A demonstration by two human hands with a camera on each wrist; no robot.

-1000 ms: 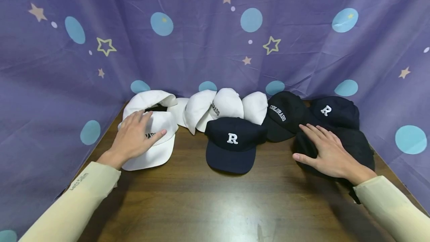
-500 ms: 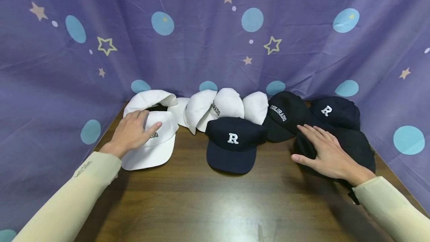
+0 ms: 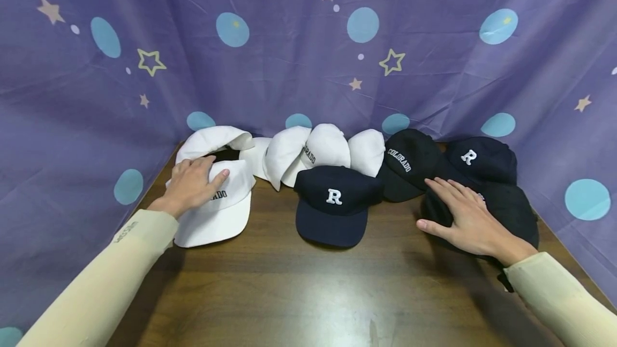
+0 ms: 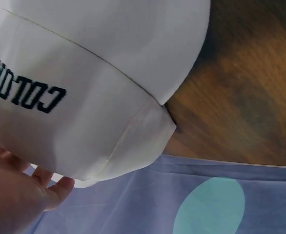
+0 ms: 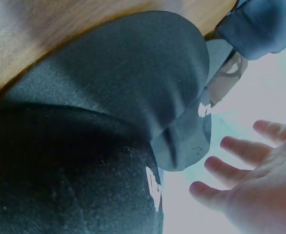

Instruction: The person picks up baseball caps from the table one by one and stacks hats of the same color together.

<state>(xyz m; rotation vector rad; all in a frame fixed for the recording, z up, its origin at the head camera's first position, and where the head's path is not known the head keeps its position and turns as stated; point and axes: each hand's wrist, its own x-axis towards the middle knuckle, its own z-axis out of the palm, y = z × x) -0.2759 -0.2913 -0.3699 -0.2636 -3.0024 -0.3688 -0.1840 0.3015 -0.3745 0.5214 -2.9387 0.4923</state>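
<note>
My left hand (image 3: 191, 183) grips the crown of a white baseball cap (image 3: 219, 224) at the front left, fingers over its top edge and thumb in front. Close up in the left wrist view, dark COLORADO lettering shows on this cap (image 4: 79, 112), with fingers (image 4: 60, 191) bent at the crown's edge. On the right, my right hand (image 3: 465, 218) is spread flat above a black cap (image 3: 513, 210), holding nothing. Its fingers (image 5: 231, 173) stand apart from the dark caps in the right wrist view.
Along the back lie several white caps (image 3: 328, 146), a black COLORADO cap (image 3: 409, 159) and a navy R cap (image 3: 487, 157). Another navy R cap (image 3: 332, 224) sits in front at the middle of the wooden table (image 3: 289, 293). A purple curtain (image 3: 289, 79) hangs behind.
My left fingers have settled over the white cap's crown, and its brim has shifted slightly toward me. My right hand has stayed almost still.
</note>
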